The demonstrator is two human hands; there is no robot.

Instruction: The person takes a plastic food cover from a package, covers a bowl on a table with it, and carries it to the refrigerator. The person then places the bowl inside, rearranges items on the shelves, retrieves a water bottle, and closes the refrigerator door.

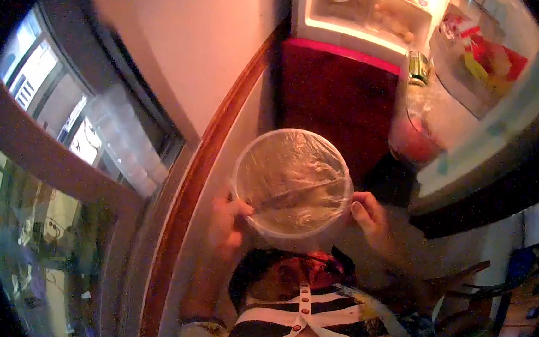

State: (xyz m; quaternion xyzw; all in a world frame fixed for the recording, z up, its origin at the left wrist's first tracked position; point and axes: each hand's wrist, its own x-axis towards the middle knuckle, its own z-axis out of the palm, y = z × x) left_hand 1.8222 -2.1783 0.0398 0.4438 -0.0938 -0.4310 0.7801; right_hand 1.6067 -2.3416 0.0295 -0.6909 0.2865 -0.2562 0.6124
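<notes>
A round bowl [293, 183] with clear plastic wrap drawn across its top is held level in front of my body. My left hand [232, 219] grips its rim at the lower left, with the thumb on the edge. On the right side, my right hand [369, 215] closes on the rim with thumb and fingers. What lies under the wrap is hard to make out through the glare and creases.
Ahead stands an open, lit fridge [366, 24] with a dark red front panel [338, 98] below. Its door, at right, holds a can [418, 67], a reddish round container [416, 141] and red-yellow packaging [490, 59]. A window [55, 82] is at left; a wooden chair [463, 282] stands lower right.
</notes>
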